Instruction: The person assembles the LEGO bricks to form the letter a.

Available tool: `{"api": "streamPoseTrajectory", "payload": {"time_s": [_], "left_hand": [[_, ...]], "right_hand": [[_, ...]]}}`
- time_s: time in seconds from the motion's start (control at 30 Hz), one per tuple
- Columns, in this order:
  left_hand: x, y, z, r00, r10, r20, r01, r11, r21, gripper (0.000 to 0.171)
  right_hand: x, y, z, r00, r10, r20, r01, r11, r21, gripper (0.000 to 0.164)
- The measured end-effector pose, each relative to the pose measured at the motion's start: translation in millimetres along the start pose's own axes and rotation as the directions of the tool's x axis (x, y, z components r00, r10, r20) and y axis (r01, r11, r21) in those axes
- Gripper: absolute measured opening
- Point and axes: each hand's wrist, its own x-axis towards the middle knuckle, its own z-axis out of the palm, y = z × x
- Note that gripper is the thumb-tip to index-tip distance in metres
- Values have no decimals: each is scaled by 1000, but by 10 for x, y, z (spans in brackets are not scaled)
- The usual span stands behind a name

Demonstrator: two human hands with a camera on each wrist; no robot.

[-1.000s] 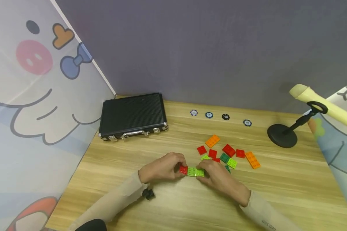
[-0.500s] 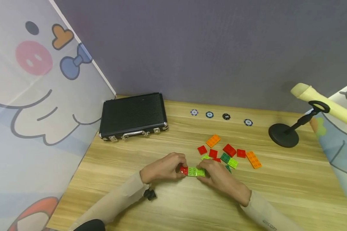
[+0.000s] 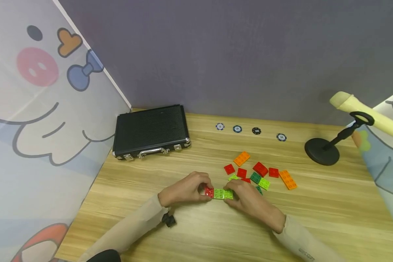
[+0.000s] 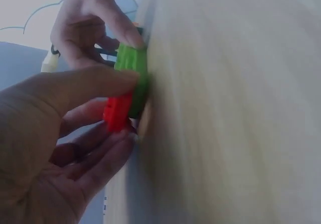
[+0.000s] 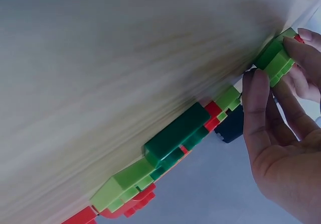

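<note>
Both hands hold a short joined row of toy building bricks low over the wooden table. My left hand point(image 3: 187, 188) pinches the red brick point(image 3: 209, 192) at the row's left end between thumb and fingers. Light green bricks point(image 3: 219, 194) continue the row to the right, where my right hand point(image 3: 249, 199) pinches the far end. From the side, in the right wrist view, a darker green layer point(image 4: 140, 96) lies under the red and light green ones. Just beyond the right hand are loose bricks: a dark green one point(image 3: 255, 177), a light green one point(image 3: 264, 183) and several red ones point(image 3: 260, 169).
Two orange bricks, one orange plate point(image 3: 241, 158) behind and another orange plate point(image 3: 287, 180) at right, edge the loose pile. A black case point(image 3: 150, 127) lies back left. Several poker chips point(image 3: 237, 128) line the back; a microphone point(image 3: 363, 111) on a black stand point(image 3: 322, 151) stands right.
</note>
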Motion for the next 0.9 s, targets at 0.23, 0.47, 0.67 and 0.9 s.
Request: {"api": "streamPoseTrajectory", "payload": {"time_s": [0.23, 0.47, 0.67, 0.9], "left_hand": [[-59, -69, 40, 999, -20, -31, 18, 997, -75, 35], [-68, -113, 60, 999, -34, -32, 32, 998, -49, 35], [-46, -129, 52, 999, -44, -28, 43, 998, -43, 36], [-58, -120, 71, 999, -51, -5, 51, 996, -69, 39]], "right_hand": [[-11, 3, 5, 1000, 10, 5, -10, 1000, -7, 31], [-17, 31, -66, 999, 40, 6, -40, 998, 42, 36], [91, 106, -218, 991, 63, -114, -55, 996, 71, 29], [157, 126, -202, 986, 157, -61, -158, 987, -2, 30]]}}
